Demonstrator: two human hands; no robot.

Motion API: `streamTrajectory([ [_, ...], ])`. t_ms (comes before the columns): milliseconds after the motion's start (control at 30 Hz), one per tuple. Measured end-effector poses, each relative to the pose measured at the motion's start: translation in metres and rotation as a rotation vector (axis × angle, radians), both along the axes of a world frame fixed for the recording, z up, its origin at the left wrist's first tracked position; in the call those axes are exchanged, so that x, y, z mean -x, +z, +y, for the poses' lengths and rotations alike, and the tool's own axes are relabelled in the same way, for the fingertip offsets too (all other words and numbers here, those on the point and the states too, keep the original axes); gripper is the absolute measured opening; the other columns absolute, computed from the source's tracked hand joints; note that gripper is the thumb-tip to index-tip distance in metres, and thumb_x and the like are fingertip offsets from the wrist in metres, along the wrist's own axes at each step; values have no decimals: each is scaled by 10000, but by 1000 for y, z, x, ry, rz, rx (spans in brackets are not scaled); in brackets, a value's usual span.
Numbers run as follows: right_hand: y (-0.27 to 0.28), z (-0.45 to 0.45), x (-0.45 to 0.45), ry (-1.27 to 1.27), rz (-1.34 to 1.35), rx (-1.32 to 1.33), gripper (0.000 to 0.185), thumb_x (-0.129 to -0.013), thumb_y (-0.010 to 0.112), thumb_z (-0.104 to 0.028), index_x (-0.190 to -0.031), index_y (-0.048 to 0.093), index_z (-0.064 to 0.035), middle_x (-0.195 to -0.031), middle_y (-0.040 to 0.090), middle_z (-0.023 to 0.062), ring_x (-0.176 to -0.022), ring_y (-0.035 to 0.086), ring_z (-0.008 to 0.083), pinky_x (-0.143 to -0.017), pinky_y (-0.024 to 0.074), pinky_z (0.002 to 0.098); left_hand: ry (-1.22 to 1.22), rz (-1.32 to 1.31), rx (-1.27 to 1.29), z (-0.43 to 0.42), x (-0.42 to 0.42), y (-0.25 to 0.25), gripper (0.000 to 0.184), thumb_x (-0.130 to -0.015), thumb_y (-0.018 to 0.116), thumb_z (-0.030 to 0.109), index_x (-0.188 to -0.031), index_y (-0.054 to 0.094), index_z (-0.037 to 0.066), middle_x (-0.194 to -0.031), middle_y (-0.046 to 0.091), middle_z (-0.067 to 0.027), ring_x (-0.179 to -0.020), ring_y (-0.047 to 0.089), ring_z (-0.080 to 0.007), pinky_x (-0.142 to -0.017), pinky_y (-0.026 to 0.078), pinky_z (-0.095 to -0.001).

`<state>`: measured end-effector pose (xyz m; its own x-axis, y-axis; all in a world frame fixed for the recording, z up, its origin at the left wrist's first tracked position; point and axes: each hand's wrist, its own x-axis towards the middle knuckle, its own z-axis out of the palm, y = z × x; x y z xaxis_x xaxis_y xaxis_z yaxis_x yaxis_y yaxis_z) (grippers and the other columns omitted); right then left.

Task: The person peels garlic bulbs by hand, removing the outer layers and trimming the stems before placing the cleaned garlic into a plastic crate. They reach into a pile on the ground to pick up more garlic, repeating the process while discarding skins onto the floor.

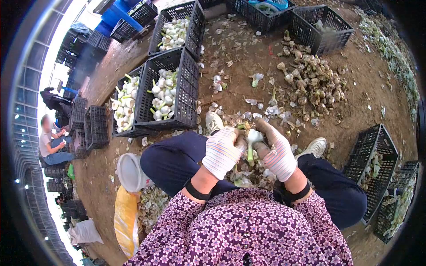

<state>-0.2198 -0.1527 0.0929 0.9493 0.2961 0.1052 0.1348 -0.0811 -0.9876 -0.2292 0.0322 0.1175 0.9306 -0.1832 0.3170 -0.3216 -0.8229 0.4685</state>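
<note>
In the head view, the garlic (254, 136) sits between both hands, stem pointing towards the wearer's body, long axis running nearly straight outward. The right hand (279, 154) grips it; the left hand (223, 153) curls alongside, its grip unclear.

A round white plastic bucket (132, 173) stands on the brown dirt floor (98, 195). Relative to the bucket, a yellow-and-white plastic sack (125, 217) is just nearer, a grey-shirted person (45, 142) well left, bright blue plastic containers (122, 14) far beyond.
</note>
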Motion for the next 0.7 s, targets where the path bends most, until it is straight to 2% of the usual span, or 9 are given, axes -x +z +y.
streamTrajectory([
  [33,3,1,-1,2,-3,1,595,-822,601,34,-1403,482,-8,-1192,616,199,-1060,618,288,-920,488,353,2,-3,1,-1,-1,0,127,-852,648,107,-905,653,-8,-805,666,-157,-690,661,-297,-639,532,-379],
  [100,18,4,0,-19,220,-234,612,-839,595,42,-1432,446,8,-1304,589,175,-1124,595,230,-942,480,330,311,608,783,-1,0,-1,141,-902,614,106,-962,639,-19,-791,664,-88,-684,656,-177,-617,539,-310],
  [233,9,6,0,-45,149,-227,625,-835,604,57,-1435,434,18,-1327,579,173,-1152,589,229,-974,470,330,395,698,1149,-5,3,12,188,-952,551,100,-1042,641,-39,-851,660,-50,-764,643,-106,-669,541,-259],
  [300,1,3,-2,-51,18,-76,617,-828,612,53,-1422,450,13,-1286,594,183,-1128,601,250,-960,476,332,335,576,1039,-6,5,11,203,-924,607,92,-1081,666,-23,-865,675,-80,-809,661,-153,-713,533,-277],
  [400,15,-1,-3,-8,-118,191,610,-820,621,65,-1408,469,10,-1259,607,183,-1142,603,259,-986,466,328,-143,13,161,6,3,2,261,-813,707,95,-1065,702,28,-889,669,-130,-820,660,-304,-743,532,-348],
  [533,9,-3,-1,26,-136,188,584,-825,632,54,-1390,497,-2,-1216,625,176,-1119,614,266,-978,473,345,-94,68,31,9,0,1,190,-864,672,93,-1032,685,7,-875,674,-105,-780,669,-261,-714,550,-332],
  [567,5,-1,-1,13,-164,121,581,-831,638,23,-1394,498,-9,-1186,631,183,-1084,619,280,-943,483,355,-93,67,32,9,0,-1,190,-864,672,93,-1032,685,7,-875,674,-105,-780,669,-261,-714,550,-332],
  [633,3,2,1,12,-21,-17,580,-839,622,31,-1403,490,-6,-1214,628,160,-1117,604,248,-955,476,347,207,619,591,7,2,-4,169,-938,606,99,-1055,659,-11,-900,678,-77,-750,665,-176,-675,566,-286],
  [700,5,3,2,11,124,-155,579,-848,606,39,-1412,482,-3,-1242,625,137,-1149,590,217,-967,469,340,183,557,760,12,1,-21,197,-981,532,128,-1086,623,-12,-929,669,-66,-727,649,-117,-639,575,-260],
])
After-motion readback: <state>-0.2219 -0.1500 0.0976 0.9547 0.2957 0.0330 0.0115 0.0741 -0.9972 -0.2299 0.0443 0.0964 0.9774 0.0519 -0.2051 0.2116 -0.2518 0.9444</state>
